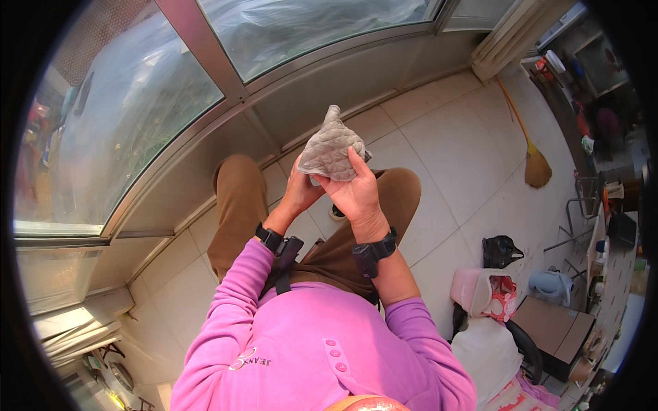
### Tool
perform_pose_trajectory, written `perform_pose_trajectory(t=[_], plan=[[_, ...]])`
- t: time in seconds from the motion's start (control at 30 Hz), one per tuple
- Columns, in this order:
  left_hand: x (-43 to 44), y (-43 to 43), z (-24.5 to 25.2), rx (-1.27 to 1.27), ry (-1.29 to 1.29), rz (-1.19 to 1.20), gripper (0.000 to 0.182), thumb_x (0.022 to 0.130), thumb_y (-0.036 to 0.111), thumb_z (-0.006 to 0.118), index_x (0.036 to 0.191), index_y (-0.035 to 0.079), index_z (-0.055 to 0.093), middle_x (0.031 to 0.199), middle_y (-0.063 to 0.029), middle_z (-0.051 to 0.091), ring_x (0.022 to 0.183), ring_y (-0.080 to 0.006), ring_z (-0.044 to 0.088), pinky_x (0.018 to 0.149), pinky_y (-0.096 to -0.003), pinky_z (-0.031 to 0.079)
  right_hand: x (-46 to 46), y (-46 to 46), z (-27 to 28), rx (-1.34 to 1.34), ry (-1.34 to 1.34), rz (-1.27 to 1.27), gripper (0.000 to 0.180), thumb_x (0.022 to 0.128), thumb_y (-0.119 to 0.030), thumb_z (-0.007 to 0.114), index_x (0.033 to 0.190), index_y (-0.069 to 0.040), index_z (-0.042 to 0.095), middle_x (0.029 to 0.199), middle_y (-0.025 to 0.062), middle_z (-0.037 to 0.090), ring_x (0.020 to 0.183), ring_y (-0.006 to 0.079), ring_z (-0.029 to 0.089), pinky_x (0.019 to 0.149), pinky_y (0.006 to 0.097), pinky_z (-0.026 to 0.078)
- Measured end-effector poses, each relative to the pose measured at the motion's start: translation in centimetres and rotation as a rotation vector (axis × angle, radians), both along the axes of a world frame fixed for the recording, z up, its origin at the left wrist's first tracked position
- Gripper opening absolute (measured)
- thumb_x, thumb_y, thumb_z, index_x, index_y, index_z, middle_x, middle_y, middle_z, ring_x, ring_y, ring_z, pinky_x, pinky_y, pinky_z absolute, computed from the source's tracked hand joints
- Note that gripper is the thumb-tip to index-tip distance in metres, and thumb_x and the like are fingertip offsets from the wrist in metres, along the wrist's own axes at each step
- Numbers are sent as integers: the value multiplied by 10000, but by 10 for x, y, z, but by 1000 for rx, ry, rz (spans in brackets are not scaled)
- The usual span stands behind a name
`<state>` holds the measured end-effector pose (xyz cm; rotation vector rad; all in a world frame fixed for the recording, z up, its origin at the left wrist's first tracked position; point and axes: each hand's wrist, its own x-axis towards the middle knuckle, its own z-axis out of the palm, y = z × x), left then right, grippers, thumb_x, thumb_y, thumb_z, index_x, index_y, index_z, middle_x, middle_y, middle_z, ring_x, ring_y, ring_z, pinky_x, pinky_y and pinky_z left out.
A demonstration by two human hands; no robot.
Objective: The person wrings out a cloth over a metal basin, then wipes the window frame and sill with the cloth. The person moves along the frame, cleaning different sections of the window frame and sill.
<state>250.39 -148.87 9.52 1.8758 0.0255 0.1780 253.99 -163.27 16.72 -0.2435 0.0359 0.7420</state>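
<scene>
A folded grey quilted cloth [333,149] is held up in front of my knees, above the tiled floor. Its top narrows to a blunt tip pointing away from me. My right hand [355,187] grips the lower right side, with the thumb lying over the quilted face. From the left and below, my left hand [302,186] holds the cloth's edge; most of its fingers are hidden behind it. Both wrists wear black straps with small devices.
A metal-framed glass window [329,31] runs ahead and to the left. On the right are a broom [537,164], a black plastic bag [501,251], a pink bin [470,290], a light-blue jug [547,283] and a brown box-like cabinet [552,329].
</scene>
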Motion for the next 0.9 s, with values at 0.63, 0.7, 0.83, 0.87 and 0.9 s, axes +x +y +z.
perform_pose_trajectory(t=[0.63, 0.7, 0.83, 0.87, 0.9], plan=[[7, 14, 79, -913, 109, 176, 395, 1024, 307, 423, 1256, 26, 573, 1128, -113, 671, 999, -228, 650, 876, -340, 527, -8, 2, -32, -796, -688, -181, 717, 944, -360, 621, 1510, -68, 293, 1454, 123, 423, 1326, 234, 422, 1070, 355, 368], [8, -5, 76, -615, 213, 121, 459, 962, 226, 539, 1378, 37, 486, 1239, -126, 623, 1094, -251, 615, 962, -346, 478, -4, 16, -42, -593, -559, -203, 644, 962, -393, 586, 1473, -75, 358, 1411, 99, 466, 1300, 216, 446, 1067, 348, 372], [12, -21, 74, -19, 225, -176, 718, 796, -62, 539, 1480, 73, 365, 1433, -139, 452, 1376, -209, 387, 1111, -351, 359, 23, 17, -64, -75, -58, -114, 499, 998, -458, 462, 1350, -105, 484, 1310, 70, 558, 1210, 219, 522, 1031, 409, 436], [16, -16, 76, 88, 115, -244, 643, 813, -61, 533, 1433, 76, 433, 1416, -141, 478, 1351, -226, 425, 1096, -357, 376, 28, 14, -67, 76, 3, -66, 498, 981, -461, 492, 1328, -103, 501, 1312, 74, 558, 1211, 233, 523, 1031, 409, 433], [20, -10, 78, 213, 128, -283, 575, 830, -60, 526, 1387, 78, 500, 1398, -144, 504, 1327, -242, 462, 1082, -363, 393, 32, 11, -69, 116, 183, -48, 497, 965, -463, 521, 1305, -102, 519, 1314, 77, 558, 1212, 247, 525, 1032, 410, 430]])
